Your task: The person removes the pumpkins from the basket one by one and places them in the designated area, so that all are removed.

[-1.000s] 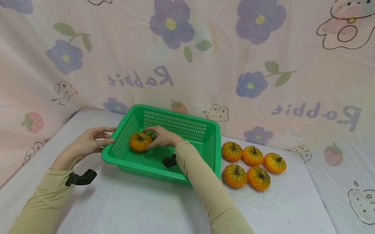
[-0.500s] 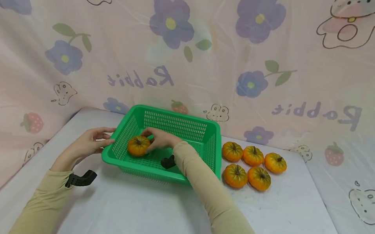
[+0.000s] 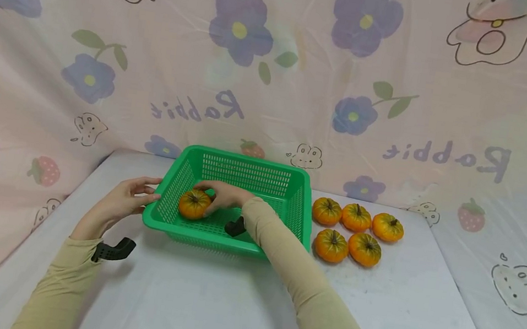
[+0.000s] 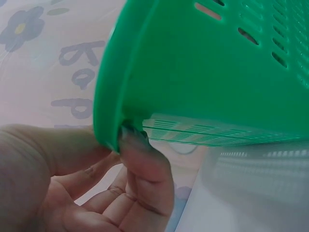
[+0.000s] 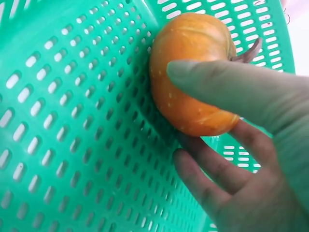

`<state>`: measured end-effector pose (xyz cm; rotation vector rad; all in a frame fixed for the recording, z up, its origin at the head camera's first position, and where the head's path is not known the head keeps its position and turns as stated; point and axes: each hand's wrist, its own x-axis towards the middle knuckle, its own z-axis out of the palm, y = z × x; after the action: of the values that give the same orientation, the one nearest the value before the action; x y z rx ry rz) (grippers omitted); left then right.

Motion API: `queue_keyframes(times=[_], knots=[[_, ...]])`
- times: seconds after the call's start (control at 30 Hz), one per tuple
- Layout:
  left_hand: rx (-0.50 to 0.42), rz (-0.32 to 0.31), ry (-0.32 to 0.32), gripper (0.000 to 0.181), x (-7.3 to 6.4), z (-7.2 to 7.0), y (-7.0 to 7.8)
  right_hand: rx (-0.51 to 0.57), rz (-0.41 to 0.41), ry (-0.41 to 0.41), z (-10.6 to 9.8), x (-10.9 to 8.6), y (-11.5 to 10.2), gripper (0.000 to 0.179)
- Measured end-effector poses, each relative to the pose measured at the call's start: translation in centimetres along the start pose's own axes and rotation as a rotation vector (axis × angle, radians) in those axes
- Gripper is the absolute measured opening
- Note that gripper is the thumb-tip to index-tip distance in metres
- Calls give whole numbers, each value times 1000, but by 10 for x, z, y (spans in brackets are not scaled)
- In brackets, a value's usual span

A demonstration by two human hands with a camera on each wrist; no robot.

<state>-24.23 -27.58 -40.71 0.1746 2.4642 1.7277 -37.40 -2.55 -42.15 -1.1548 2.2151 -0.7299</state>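
A green plastic basket (image 3: 228,244) with slotted walls stands at the back of the table. Its left rim is pinched between the thumb and fingers of my left hand (image 3: 121,202), and the left wrist view shows the rim (image 4: 108,96) between them. My right hand (image 3: 226,195) reaches inside and holds a small orange pumpkin (image 3: 192,205) near the left wall. In the right wrist view, the thumb lies across the pumpkin (image 5: 193,41) with fingers behind it, close over the slotted floor. Its curved brown stem (image 5: 248,52) points away from the floor.
Several more small pumpkins (image 3: 331,246) sit in two rows on the white table (image 3: 205,301), just right of the basket. A printed cloth (image 3: 282,95) hangs behind the table. Each wrist carries a black camera mount (image 3: 115,250).
My right hand and the pumpkin have shifted slightly left and toward the front inside the basket. My left hand stays on the rim, and the other pumpkins have not moved.
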Motion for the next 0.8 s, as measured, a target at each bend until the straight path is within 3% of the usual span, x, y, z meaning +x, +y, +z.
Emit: queue_keyframes(times=[0.8], knots=[[-3,-9,-9,61,-2,1,2,9,14,-4,-2,-5,-3,73]])
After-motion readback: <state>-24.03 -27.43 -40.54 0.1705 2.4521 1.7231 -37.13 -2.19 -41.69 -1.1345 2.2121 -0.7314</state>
